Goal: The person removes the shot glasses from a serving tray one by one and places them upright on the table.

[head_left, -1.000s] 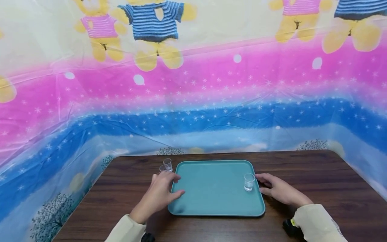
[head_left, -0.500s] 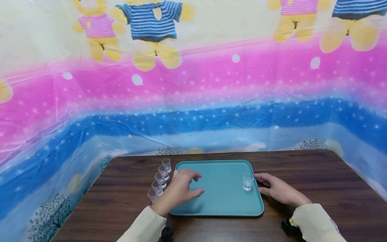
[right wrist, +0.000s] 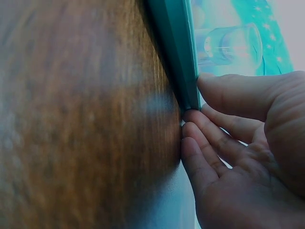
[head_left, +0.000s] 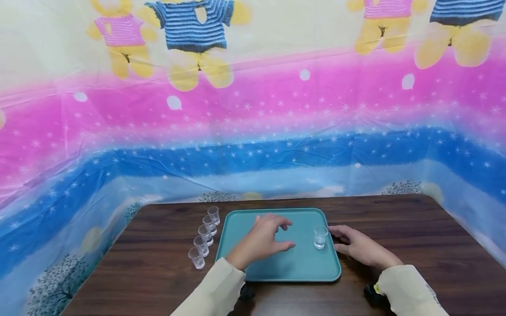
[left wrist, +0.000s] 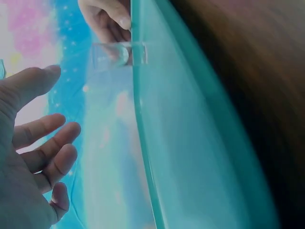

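Note:
My left hand (head_left: 262, 240) hovers over the middle of the teal tray (head_left: 293, 273), thumb and fingers apart and holding nothing; the left wrist view shows its fingers (left wrist: 50, 150) loosely bent. On the tray's right part stands a small clear shot glass (head_left: 320, 237), upright with some clear liquid in it, beyond my left fingertips. Just outside the tray's right edge rests my right hand (head_left: 363, 246). In the right wrist view its thumb (right wrist: 238, 93) touches the tray's rim, while the other fingers lie along the edge near the table.
Several small clear shot glasses (head_left: 196, 258) stand in a slanting row on the dark wooden table (head_left: 150, 263), left of the tray. A patterned cloth (head_left: 253, 153) with bears and snowflakes hangs behind the table.
My left hand has moved right, from the tray's left edge to above its middle, uncovering the row of shot glasses. The right hand and the shot glass on the tray have stayed put.

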`<action>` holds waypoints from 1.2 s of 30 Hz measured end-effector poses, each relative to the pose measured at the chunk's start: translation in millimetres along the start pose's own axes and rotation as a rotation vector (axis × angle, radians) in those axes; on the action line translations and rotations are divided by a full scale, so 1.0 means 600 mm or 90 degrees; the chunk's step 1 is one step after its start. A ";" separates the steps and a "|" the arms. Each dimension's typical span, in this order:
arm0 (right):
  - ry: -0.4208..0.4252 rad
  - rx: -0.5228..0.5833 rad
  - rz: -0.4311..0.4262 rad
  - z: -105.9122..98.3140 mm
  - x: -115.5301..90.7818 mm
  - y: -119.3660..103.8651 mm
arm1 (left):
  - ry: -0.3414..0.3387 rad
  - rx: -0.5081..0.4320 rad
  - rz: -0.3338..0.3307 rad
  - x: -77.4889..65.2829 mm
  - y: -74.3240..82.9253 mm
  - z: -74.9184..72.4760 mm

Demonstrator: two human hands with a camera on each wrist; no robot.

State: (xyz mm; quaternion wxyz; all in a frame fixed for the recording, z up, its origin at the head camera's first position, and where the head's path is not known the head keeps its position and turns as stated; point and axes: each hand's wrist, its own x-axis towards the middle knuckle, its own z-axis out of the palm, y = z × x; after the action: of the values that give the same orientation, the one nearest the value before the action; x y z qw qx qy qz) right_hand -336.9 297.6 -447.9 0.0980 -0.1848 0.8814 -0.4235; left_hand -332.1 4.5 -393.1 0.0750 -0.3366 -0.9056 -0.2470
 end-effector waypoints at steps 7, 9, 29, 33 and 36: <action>0.001 0.005 0.002 -0.002 -0.001 0.000 | -0.039 0.009 0.000 0.044 0.030 0.024; -0.002 0.007 -0.002 -0.002 -0.001 0.000 | -0.045 0.020 -0.003 0.057 0.037 0.032; -0.018 0.018 -0.021 -0.005 0.001 -0.004 | -0.112 0.056 -0.051 0.117 0.062 0.070; -0.018 0.021 -0.014 -0.005 -0.001 -0.003 | -0.103 0.060 -0.039 0.116 0.060 0.076; -0.013 0.017 -0.006 -0.005 -0.002 0.001 | -0.090 0.063 -0.030 0.112 0.059 0.078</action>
State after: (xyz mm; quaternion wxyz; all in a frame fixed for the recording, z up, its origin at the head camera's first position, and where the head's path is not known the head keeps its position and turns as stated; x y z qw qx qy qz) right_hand -337.0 300.7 -446.3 0.1077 -0.1922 0.8736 -0.4339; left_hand -359.0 89.6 -399.2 0.0212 -0.3274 -0.9274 -0.1795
